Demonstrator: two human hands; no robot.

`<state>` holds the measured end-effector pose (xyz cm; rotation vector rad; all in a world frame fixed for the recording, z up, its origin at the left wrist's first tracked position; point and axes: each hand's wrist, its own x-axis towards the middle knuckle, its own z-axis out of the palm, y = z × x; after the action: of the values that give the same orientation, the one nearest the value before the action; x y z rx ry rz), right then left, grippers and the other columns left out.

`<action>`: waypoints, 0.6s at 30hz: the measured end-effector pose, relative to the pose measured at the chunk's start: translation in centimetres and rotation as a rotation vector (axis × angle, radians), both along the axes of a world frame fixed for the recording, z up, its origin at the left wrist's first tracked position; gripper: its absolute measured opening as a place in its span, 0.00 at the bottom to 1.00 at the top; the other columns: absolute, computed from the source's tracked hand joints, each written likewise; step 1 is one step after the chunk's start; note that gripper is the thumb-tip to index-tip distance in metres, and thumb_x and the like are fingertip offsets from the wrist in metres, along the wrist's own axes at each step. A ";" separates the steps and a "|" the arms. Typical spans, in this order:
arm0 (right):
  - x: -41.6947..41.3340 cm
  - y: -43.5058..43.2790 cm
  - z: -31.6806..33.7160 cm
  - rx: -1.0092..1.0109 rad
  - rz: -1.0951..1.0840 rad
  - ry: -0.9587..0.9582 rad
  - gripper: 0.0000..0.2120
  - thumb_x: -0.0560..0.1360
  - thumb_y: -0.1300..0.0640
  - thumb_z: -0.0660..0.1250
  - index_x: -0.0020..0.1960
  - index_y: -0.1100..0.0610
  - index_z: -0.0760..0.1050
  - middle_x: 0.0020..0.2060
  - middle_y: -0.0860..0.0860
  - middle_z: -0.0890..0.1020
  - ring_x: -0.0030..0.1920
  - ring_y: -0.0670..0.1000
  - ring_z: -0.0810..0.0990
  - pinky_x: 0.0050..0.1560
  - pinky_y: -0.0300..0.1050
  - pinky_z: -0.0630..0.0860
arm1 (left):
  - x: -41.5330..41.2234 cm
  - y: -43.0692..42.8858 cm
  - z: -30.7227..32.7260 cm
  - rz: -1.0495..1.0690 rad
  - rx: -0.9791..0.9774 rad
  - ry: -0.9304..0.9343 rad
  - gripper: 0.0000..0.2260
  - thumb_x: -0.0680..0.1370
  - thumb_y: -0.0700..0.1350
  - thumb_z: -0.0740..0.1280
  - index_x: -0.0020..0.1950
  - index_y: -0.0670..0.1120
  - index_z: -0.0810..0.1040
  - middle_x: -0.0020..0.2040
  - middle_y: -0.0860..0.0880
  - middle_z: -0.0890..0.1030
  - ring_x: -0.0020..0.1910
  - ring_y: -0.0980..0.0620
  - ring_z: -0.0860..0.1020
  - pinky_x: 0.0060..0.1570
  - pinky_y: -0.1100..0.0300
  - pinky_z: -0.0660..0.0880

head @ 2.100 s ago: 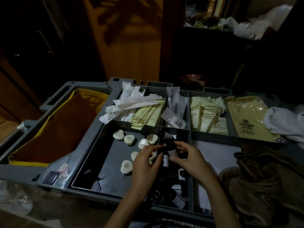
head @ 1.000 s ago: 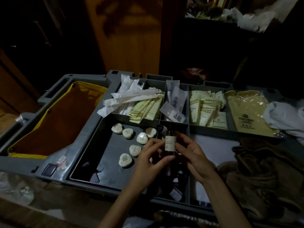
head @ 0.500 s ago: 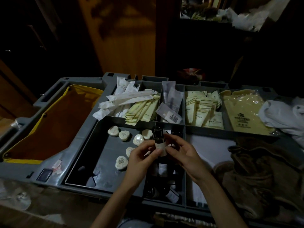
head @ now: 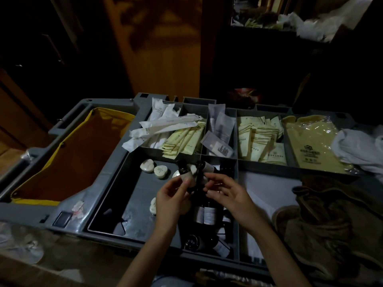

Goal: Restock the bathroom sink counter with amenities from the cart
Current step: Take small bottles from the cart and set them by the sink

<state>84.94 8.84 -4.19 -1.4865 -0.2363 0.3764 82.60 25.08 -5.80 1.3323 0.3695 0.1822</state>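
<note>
My left hand pinches a small dark bottle by its white label and holds it upright over the grey cart. Just right of that bottle, my right hand hovers with loosely curled fingers, and I see nothing between them. Under both hands, more dark labelled bottles lie in a narrow compartment. Small white wrapped soaps lie in the tray to the left. The sink counter is out of view.
Back compartments hold long white packets, cream sachets, grey sachets, more cream packets and a bagged yellow item. A yellow-rimmed bag fills the cart's left end. White cloth and brown cloth lie at the right.
Both hands lifted one bottle out of the compartment. My right hand has now let go of it, and my left hand has carried it slightly left.
</note>
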 end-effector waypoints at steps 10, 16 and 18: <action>2.6 0.4 -1.4 -0.203 -0.356 -0.222 0.12 0.76 0.65 0.67 0.54 0.51 0.79 0.49 0.53 0.81 0.49 0.47 0.80 0.46 0.37 0.78 | 0.4 -0.2 0.2 0.030 -0.041 0.049 0.04 0.76 0.41 0.69 0.46 0.50 0.80 0.38 0.56 0.85 0.41 0.61 0.82 0.38 0.69 0.76; 5.0 1.4 -0.3 -0.554 -0.229 -0.126 0.14 0.83 0.48 0.54 0.65 0.46 0.72 0.32 0.52 0.82 0.25 0.45 0.78 0.30 0.39 0.73 | 0.5 -0.1 0.3 0.014 -0.031 0.058 0.04 0.75 0.44 0.69 0.49 0.49 0.81 0.42 0.53 0.85 0.44 0.59 0.83 0.40 0.68 0.76; 5.5 2.0 0.1 -0.568 -0.167 -0.068 0.16 0.83 0.45 0.51 0.66 0.45 0.71 0.31 0.53 0.83 0.24 0.47 0.77 0.30 0.40 0.72 | 0.5 0.0 0.3 0.015 -0.024 0.066 0.05 0.75 0.44 0.69 0.50 0.47 0.81 0.44 0.51 0.85 0.45 0.58 0.83 0.40 0.68 0.77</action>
<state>90.42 10.87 -4.12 -2.0645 -0.0557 0.2672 83.13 25.07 -5.50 1.3147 0.4360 0.1467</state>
